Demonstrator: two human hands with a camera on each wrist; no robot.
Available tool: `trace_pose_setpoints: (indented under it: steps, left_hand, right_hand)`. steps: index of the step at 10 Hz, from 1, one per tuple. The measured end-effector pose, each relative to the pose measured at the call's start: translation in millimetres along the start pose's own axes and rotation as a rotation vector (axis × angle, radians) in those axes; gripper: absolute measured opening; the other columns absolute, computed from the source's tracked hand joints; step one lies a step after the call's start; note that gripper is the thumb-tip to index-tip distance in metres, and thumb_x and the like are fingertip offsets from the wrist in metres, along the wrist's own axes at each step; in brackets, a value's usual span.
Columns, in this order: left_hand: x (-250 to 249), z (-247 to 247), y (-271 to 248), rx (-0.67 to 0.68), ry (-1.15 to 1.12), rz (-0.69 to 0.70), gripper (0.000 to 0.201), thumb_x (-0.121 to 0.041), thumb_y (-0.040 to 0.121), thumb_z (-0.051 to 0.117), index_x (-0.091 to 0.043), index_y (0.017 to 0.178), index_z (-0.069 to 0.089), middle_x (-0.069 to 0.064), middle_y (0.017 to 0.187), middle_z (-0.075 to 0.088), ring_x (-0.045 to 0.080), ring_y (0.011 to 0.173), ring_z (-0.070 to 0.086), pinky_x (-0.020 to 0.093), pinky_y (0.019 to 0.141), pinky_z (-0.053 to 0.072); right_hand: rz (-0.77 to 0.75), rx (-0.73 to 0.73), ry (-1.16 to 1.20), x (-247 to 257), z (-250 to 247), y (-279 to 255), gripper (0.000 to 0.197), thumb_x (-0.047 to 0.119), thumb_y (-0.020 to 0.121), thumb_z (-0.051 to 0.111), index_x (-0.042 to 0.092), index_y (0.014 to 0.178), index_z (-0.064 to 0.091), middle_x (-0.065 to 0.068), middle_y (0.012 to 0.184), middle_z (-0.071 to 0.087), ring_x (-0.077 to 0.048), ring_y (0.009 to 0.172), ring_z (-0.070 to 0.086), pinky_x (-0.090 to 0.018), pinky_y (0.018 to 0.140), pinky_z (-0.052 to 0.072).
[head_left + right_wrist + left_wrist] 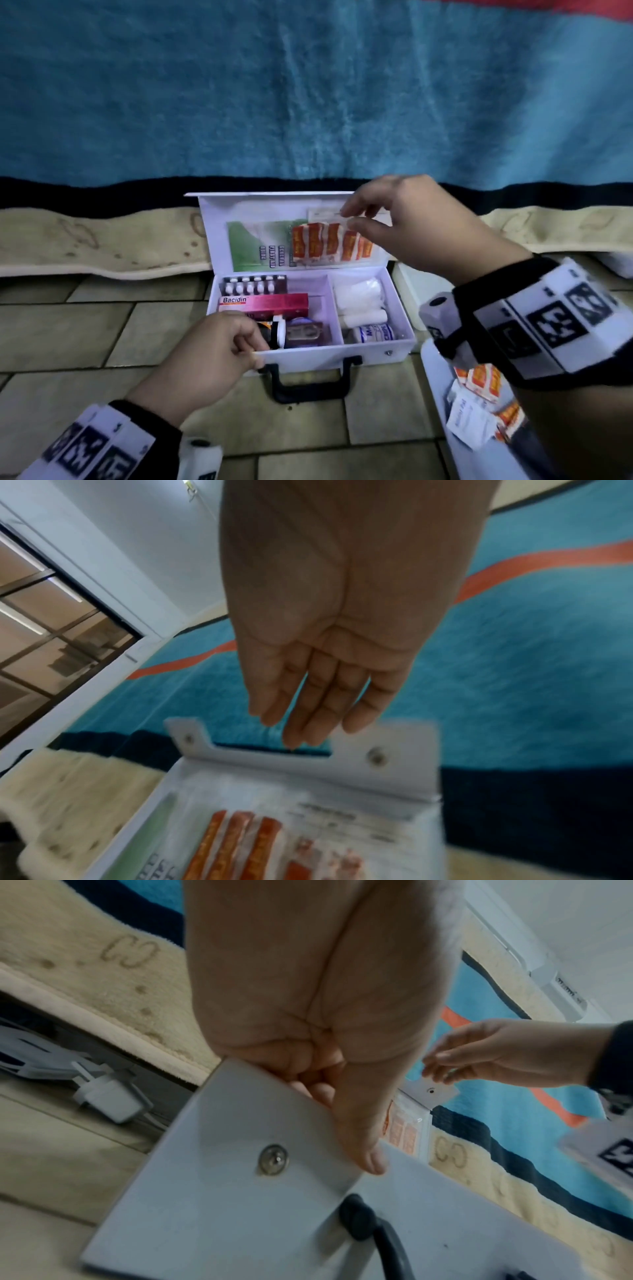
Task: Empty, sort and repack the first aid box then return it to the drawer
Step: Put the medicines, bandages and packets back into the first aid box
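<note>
The white first aid box [342,358] stands open on the tiled floor, its lid [219,219] leaning back against the bed. My left hand [248,349] grips the front-left rim, fingers inside and thumb on the outer wall [205,1204]. My right hand [351,216] hovers at the lid's upper right, fingers straight and holding nothing, just above the orange plasters [329,245] in the lid pocket. Inside lie a blister pack [253,284], a pink Bacidin carton [263,303], a brown bottle [274,334], white gauze [359,294] and a bandage roll [373,332].
A white tray [431,363] at the right holds loose plasters and sachets [479,380]. The bed's blue blanket [308,102] and cream edge [102,246] close off the far side. A white charger [109,1096] lies under the bed. The box's black handle [311,383] faces me.
</note>
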State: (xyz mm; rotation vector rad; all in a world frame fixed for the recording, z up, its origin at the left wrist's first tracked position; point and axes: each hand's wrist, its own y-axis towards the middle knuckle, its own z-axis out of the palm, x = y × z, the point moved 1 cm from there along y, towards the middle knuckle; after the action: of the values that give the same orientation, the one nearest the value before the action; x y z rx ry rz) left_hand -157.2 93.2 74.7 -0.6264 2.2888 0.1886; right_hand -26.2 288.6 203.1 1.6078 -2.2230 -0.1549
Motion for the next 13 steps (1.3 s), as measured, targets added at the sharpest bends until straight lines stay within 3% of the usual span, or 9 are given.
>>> trace_pose_setpoints:
  steps: [1, 2, 4, 6, 9, 10, 11, 12, 13]
  left_hand:
    - [-2.9, -0.1, -0.5, -0.009, 0.004, -0.01, 0.025, 0.006, 0.066, 0.075, -0.016, 0.058, 0.068, -0.025, 0.062, 0.063, -0.002, 0.06, 0.058, 0.008, 0.051, 0.039]
    - [-4.3, 1.3, -0.6, -0.019, 0.005, -0.017, 0.025, 0.007, 0.067, 0.076, -0.015, 0.057, 0.068, -0.024, 0.056, 0.062, -0.003, 0.055, 0.055, 0.007, 0.048, 0.037]
    - [-4.3, 0.9, -1.2, -0.022, 0.032, -0.025, 0.026, 0.002, 0.067, 0.078, -0.019, 0.055, 0.069, -0.014, 0.055, 0.064, 0.0, 0.053, 0.053, 0.009, 0.046, 0.037]
    - [3.4, 2.4, 2.6, -0.01, 0.032, 0.005, 0.031, 0.004, 0.066, 0.078, -0.023, 0.052, 0.069, -0.013, 0.061, 0.065, 0.002, 0.051, 0.053, 0.01, 0.046, 0.035]
    - [25.6, 7.5, 10.4, 0.036, 0.021, 0.041, 0.037, 0.005, 0.065, 0.079, -0.03, 0.059, 0.072, -0.01, 0.048, 0.061, 0.0, 0.04, 0.047, 0.01, 0.038, 0.026]
    - [35.2, 6.3, 15.8, 0.073, -0.003, 0.044, 0.006, -0.03, 0.062, 0.077, -0.031, 0.059, 0.072, -0.005, 0.05, 0.063, 0.001, 0.041, 0.049, 0.012, 0.039, 0.029]
    - [62.3, 8.6, 26.1, 0.097, 0.036, -0.04, 0.007, -0.036, 0.06, 0.068, -0.03, 0.058, 0.072, -0.006, 0.051, 0.064, 0.0, 0.041, 0.05, 0.016, 0.039, 0.033]
    - [120.6, 12.4, 39.0, 0.044, 0.021, -0.048, 0.037, -0.008, 0.074, 0.068, -0.034, 0.047, 0.069, 0.0, 0.043, 0.058, 0.0, 0.036, 0.045, 0.017, 0.037, 0.031]
    - [73.7, 7.1, 19.0, 0.015, 0.094, 0.001, 0.021, -0.011, 0.073, 0.073, -0.027, 0.061, 0.07, -0.003, 0.054, 0.065, -0.002, 0.055, 0.059, 0.02, 0.048, 0.047]
  right_hand:
    - [0.093, 0.031, 0.062, -17.3, -18.5, -41.3, 0.007, 0.02, 0.082, 0.069, 0.022, 0.088, 0.073, 0.01, 0.078, 0.067, 0.001, 0.075, 0.059, -0.002, 0.061, 0.038]
    - [0.321, 0.159, -0.011, -55.5, -21.8, -89.5, 0.013, 0.026, 0.081, 0.07, 0.025, 0.094, 0.07, 0.015, 0.074, 0.065, 0.001, 0.073, 0.06, -0.004, 0.058, 0.039]
    - [0.767, 0.697, -0.267, -118.6, 6.3, -188.9, 0.046, 0.047, 0.078, 0.069, 0.031, 0.119, 0.055, 0.006, 0.114, 0.061, -0.01, 0.1, 0.057, -0.022, 0.084, 0.043]
    - [0.742, 0.631, -0.216, -110.3, 26.8, -213.5, 0.054, 0.039, 0.067, 0.078, 0.027, 0.117, 0.059, 0.006, 0.111, 0.066, -0.007, 0.094, 0.057, -0.019, 0.085, 0.045]
    - [0.726, 0.646, -0.381, -115.6, 42.2, -208.3, 0.022, 0.027, 0.081, 0.066, 0.014, 0.098, 0.067, -0.005, 0.102, 0.069, -0.019, 0.094, 0.064, -0.025, 0.08, 0.048]
    - [0.733, 0.618, -0.404, -115.6, 42.4, -210.7, 0.012, 0.021, 0.087, 0.058, 0.014, 0.093, 0.066, -0.005, 0.099, 0.068, -0.017, 0.077, 0.056, -0.023, 0.071, 0.044]
    - [0.738, 0.588, -0.389, -116.6, 41.0, -211.7, 0.006, 0.019, 0.088, 0.056, 0.017, 0.087, 0.062, -0.003, 0.098, 0.068, -0.016, 0.074, 0.051, -0.022, 0.07, 0.043]
    - [0.768, 0.578, -0.34, -118.2, 35.4, -210.3, 0.01, 0.021, 0.087, 0.06, 0.015, 0.095, 0.064, -0.002, 0.098, 0.067, -0.016, 0.082, 0.057, -0.021, 0.071, 0.044]
    - [0.738, 0.59, -0.329, -118.7, 30.6, -210.9, 0.011, 0.026, 0.085, 0.065, 0.018, 0.092, 0.064, -0.002, 0.096, 0.065, -0.014, 0.082, 0.053, -0.019, 0.06, 0.038]
